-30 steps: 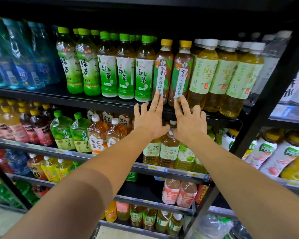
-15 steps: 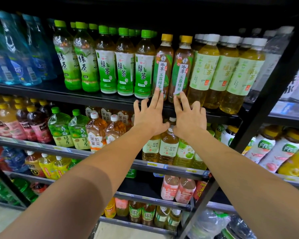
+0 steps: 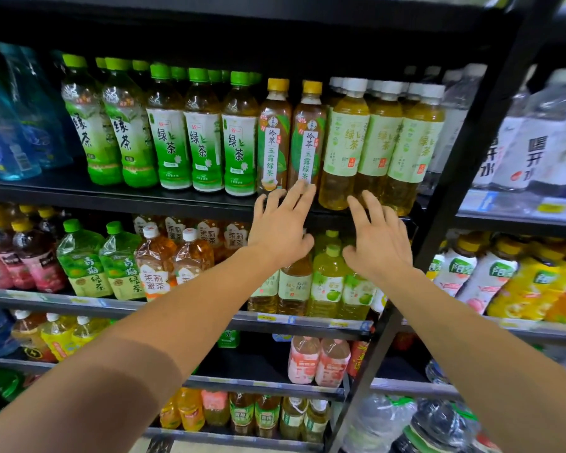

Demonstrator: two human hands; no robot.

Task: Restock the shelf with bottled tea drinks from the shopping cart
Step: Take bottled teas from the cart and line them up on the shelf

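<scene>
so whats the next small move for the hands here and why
Probably draw both hands back toward the cart: left hand and right hand are open, holding nothing, and the two yellow-capped tea bottles already stand upright in line.

Blue bottles [image 3: 10, 132] are being kept at the left end of the top shelf. Clear water bottles [image 3: 536, 138] with white labels are being displayed in the bay to the right, beyond a black post [image 3: 471, 165]. Below them, white and yellow juice bottles [image 3: 517, 282] are being shown lying tilted. Wrapped water packs [image 3: 415, 426] are being stored at the bottom right.
</scene>
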